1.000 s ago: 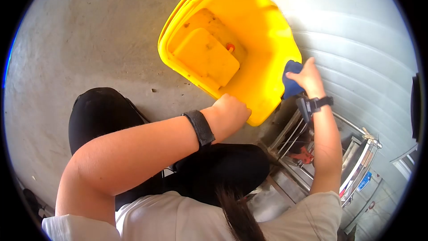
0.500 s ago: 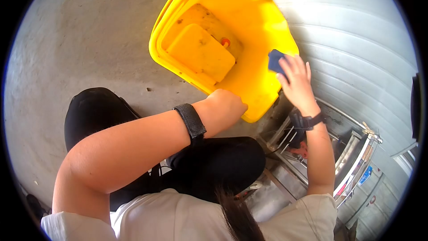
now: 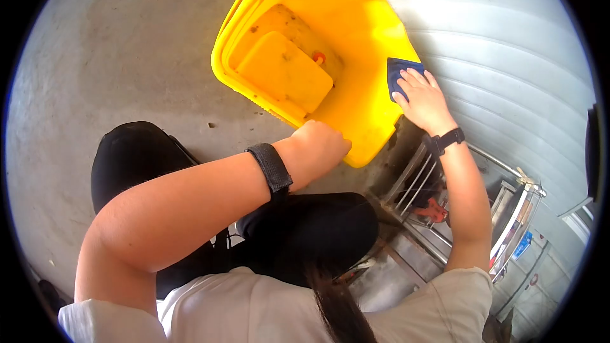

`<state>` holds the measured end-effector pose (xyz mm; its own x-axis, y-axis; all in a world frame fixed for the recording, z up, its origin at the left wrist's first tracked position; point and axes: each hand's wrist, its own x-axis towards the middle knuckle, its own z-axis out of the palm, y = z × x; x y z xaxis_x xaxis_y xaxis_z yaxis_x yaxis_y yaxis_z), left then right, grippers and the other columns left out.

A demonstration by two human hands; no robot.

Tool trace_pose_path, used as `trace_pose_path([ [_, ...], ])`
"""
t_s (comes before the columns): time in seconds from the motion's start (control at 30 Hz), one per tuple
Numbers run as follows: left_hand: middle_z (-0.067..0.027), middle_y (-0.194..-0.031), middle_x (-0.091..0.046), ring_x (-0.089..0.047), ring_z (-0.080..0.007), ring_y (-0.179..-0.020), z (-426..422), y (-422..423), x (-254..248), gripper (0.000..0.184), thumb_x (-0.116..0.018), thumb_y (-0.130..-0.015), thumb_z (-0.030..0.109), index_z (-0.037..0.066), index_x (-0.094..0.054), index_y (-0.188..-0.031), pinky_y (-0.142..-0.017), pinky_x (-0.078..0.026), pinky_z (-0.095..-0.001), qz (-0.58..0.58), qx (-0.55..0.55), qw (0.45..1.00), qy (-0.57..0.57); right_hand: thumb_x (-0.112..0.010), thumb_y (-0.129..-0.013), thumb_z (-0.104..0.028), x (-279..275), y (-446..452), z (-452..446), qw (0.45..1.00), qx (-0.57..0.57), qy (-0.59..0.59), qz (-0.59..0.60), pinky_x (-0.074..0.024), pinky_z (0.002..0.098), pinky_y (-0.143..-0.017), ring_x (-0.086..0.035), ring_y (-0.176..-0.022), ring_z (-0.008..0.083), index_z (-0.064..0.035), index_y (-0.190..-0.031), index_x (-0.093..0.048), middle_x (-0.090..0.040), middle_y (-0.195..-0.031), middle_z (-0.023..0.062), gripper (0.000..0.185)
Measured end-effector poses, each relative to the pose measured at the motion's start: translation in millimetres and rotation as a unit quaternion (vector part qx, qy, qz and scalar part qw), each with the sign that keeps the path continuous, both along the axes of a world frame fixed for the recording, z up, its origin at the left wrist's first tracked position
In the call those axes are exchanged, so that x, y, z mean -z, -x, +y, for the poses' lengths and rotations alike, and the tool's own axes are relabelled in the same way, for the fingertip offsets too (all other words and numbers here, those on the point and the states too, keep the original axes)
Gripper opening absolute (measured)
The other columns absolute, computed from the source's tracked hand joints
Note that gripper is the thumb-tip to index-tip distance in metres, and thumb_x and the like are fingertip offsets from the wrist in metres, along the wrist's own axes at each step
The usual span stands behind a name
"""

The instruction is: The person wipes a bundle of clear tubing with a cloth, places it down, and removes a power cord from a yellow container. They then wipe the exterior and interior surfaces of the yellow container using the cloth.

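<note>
A large yellow plastic bucket [image 3: 365,32] lies with its open mouth towards me, its inside speckled with dark dirt. A raised block and a small orange-red plug [image 3: 319,58] show inside it. My left hand [image 3: 319,144] is closed round the bucket's near rim; its fingertips are partly hidden. On the right side of the bucket, my right hand [image 3: 424,98] presses a dark blue cloth [image 3: 395,76] over the rim, its fingers lying across the fabric.
A metal-barred rack [image 3: 502,165] holding assorted items stands right of my knee, with a red-orange object [image 3: 433,211] among its bars. Pale corrugated wall panels [image 3: 508,44] rise on the right. Concrete floor [image 3: 127,44] extends on the left. My bent knees are close below the bucket.
My right hand has shifted slightly right with the cloth, which now lies more spread over the rim. The left hand keeps its hold, and the bucket has barely moved in view.
</note>
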<state>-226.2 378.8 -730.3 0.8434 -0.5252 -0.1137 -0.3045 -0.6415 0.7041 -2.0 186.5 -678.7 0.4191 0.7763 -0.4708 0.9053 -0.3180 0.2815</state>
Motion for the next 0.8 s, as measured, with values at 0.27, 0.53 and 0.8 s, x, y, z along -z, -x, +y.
trace_pose_path([
  [0.27, -0.0117, -0.074, -0.068, -0.069, -0.0300, -0.072, 4.2, 1.2, -3.6, 0.015, -0.064, -0.080, 0.013, 0.005, -0.061, -0.092, -0.065, -0.055, -0.0392, -0.031, 0.002, 0.999, -0.005, -0.066, -0.086, -0.012, -13.7, 44.8, -25.5, 0.967, 0.102, -0.177, 0.153, -0.0366, 0.0399, -0.105, -0.062, -0.105, 0.0218, -0.0013, -0.102, -0.066, -0.068, -0.103, 0.0108, 0.019],
  [0.53, -0.0100, -0.076, -0.066, -0.067, -0.0278, -0.073, 2.4, 6.6, 1.4, 0.012, -0.062, -0.078, 0.012, 0.005, -0.058, -0.087, -0.067, -0.053, -0.0367, -0.105, -0.011, 0.994, -0.015, -0.053, -0.102, -0.018, -107.5, 92.1, -76.9, 0.668, 0.521, -0.505, 0.164, -0.0461, 0.0255, -0.084, -0.057, -0.093, 0.0093, 0.0020, -0.118, -0.058, -0.061, -0.098, 0.0017, 0.026],
  [0.8, -0.0079, -0.075, -0.064, -0.065, -0.0250, -0.073, 6.4, -5.6, -11.0, 0.009, -0.061, -0.076, 0.013, 0.006, -0.057, -0.081, -0.069, -0.052, -0.0357, -0.222, 0.013, 0.971, -0.087, -0.051, -0.100, -0.038, -179.4, 150.0, -80.8, 0.300, 0.537, -0.765, 0.191, -0.0564, 0.0322, -0.074, -0.067, -0.083, 0.0190, -0.0069, -0.111, -0.061, -0.067, -0.097, 0.0067, 0.035],
])
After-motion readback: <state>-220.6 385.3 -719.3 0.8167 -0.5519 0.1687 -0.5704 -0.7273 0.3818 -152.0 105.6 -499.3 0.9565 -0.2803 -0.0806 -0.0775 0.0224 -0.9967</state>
